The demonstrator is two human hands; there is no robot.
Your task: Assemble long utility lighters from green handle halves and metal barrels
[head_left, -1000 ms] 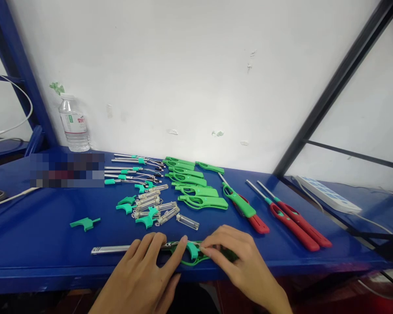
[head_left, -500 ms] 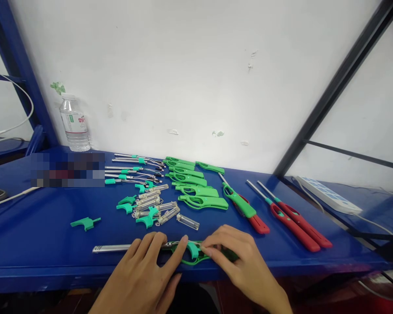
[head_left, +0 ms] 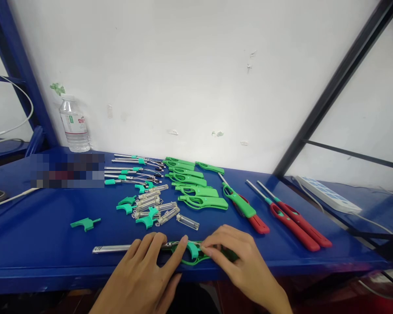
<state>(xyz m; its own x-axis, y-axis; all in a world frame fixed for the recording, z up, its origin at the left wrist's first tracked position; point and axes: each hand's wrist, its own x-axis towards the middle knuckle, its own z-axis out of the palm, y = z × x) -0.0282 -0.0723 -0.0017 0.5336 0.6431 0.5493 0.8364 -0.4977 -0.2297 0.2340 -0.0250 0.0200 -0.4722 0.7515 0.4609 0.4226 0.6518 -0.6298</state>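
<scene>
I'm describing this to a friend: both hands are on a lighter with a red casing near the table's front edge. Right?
Not quite: the casing is green, as the head view shows. The left hand and right hand are indeed on the lighter near the front edge of the table.

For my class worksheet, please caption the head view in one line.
Left hand and right hand hold a green handle shell at a blue table.

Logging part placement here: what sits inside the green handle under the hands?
A teal trigger shows within the green handle. The right hand covers most of its right end; contents there cannot be seen.
</scene>
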